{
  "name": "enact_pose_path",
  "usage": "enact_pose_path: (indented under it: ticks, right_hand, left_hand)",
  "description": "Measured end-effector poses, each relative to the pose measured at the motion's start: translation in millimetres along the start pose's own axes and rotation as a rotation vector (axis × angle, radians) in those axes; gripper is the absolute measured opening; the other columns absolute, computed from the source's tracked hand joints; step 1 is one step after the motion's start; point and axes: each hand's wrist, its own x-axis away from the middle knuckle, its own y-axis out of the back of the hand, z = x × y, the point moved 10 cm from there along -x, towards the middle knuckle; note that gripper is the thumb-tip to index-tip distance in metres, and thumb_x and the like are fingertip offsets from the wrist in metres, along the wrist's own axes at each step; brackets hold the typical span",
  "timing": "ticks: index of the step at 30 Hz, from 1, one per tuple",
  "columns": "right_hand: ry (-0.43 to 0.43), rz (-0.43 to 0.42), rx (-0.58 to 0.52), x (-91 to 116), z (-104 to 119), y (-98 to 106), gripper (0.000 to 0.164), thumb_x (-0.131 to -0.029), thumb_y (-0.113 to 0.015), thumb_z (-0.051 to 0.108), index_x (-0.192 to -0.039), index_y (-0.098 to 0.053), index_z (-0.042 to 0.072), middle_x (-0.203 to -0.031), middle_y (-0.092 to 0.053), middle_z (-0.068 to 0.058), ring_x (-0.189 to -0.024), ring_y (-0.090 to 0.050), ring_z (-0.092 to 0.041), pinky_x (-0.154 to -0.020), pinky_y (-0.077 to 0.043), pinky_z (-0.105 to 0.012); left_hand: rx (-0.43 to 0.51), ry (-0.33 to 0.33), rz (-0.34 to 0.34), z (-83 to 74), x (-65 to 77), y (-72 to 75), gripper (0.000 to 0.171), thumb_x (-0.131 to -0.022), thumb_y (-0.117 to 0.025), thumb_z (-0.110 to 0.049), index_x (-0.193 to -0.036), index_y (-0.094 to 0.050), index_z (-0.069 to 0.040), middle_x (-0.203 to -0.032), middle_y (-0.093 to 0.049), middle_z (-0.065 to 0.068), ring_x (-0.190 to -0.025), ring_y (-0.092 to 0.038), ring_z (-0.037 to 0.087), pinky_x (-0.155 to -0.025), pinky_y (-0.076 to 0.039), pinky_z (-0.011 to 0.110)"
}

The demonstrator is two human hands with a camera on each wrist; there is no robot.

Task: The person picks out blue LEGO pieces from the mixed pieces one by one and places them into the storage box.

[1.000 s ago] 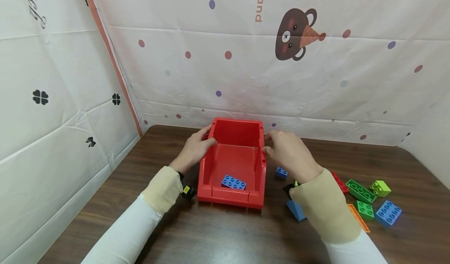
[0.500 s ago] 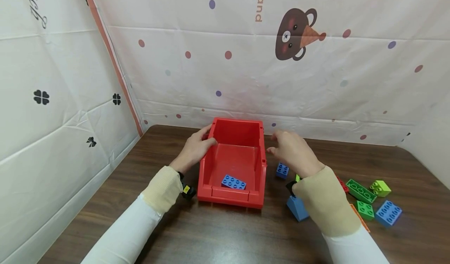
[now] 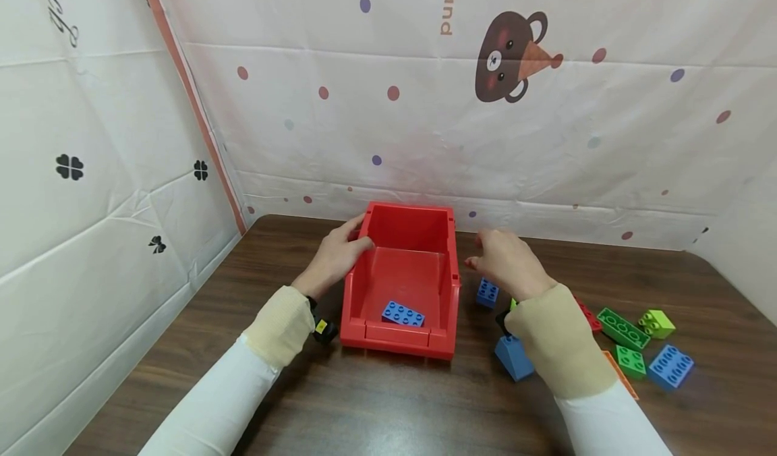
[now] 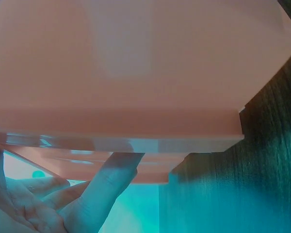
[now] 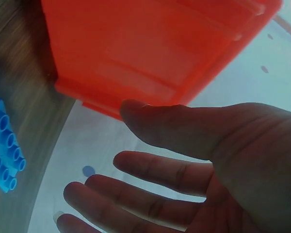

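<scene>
Steadying the red bin, my left grip holds its left wall, thumb over the rim; my right grip, fingers loose and holding nothing, hovers just right of the bin. I judge a light, even hold best, as squeezing might shift its smooth, glossy plastic. Inside the bin, near its front lip, lies a studded blue brick; right of the bin, a sloped blue block sits on the wood-grained desk.

one bin; four blue blocks, two green, two lime, one red, one orange
</scene>
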Motion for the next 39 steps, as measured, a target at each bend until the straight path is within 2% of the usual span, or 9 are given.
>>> enact_pose_path:
  ticks: [9, 13, 18, 28, 39]
  right_hand:
    - [-0.006, 0.002, -0.002, -5.7, -12.0, -6.6, 0.052, -0.091, -0.080, 0.016, -0.132, -0.061, -0.010, -0.123, -0.066, -0.031, -0.105, -0.068, -0.045, -0.091, -0.060, -0.058]
    - [-0.017, 0.015, 0.024, -8.9, -17.2, -10.5, 0.049, -0.093, -0.078, 0.018, -0.130, -0.063, -0.011, -0.117, -0.069, -0.029, -0.098, -0.070, -0.040, -0.091, -0.060, -0.058]
    - [-0.026, 0.042, 0.053, -12.1, -23.5, -15.4, 0.046, -0.094, -0.075, 0.021, -0.125, -0.066, -0.012, -0.108, -0.071, -0.026, -0.086, -0.069, -0.035, -0.088, -0.061, -0.056]
    - [-0.056, 0.076, 0.056, -16.6, -32.0, -21.9, 0.037, -0.094, -0.074, 0.021, -0.113, -0.068, -0.009, -0.091, -0.070, -0.018, -0.076, -0.066, -0.029, -0.076, -0.062, -0.049]
    - [-0.081, 0.089, 0.070, -18.8, -37.9, -23.9, 0.035, -0.094, -0.075, 0.024, -0.110, -0.068, -0.006, -0.090, -0.069, -0.017, -0.078, -0.065, -0.030, -0.071, -0.060, -0.047]
  left_hand:
    - [-0.013, 0.007, -0.001, 0.0, 0.5, 0.2, 0.069, -0.103, -0.058, -0.022, -0.167, -0.034, -0.021, -0.140, -0.060, 0.018, -0.103, -0.073, 0.039, -0.077, -0.066, 0.044]
    - [-0.013, 0.011, -0.001, 0.2, 0.9, 0.3, 0.069, -0.103, -0.058, -0.022, -0.167, -0.033, -0.020, -0.140, -0.059, 0.017, -0.103, -0.073, 0.038, -0.078, -0.066, 0.044]
    - [-0.013, 0.014, -0.002, 0.2, 0.6, 0.4, 0.069, -0.103, -0.058, -0.021, -0.167, -0.034, -0.020, -0.140, -0.060, 0.017, -0.103, -0.073, 0.038, -0.078, -0.066, 0.044]
    - [-0.008, 0.007, 0.005, -0.5, 0.4, -0.2, 0.070, -0.102, -0.059, -0.021, -0.167, -0.034, -0.019, -0.140, -0.060, 0.017, -0.104, -0.073, 0.039, -0.078, -0.065, 0.045]
    - [-0.009, 0.007, 0.005, -0.1, -1.6, -0.9, 0.071, -0.102, -0.060, -0.021, -0.167, -0.033, -0.019, -0.140, -0.059, 0.017, -0.103, -0.073, 0.038, -0.078, -0.066, 0.044]
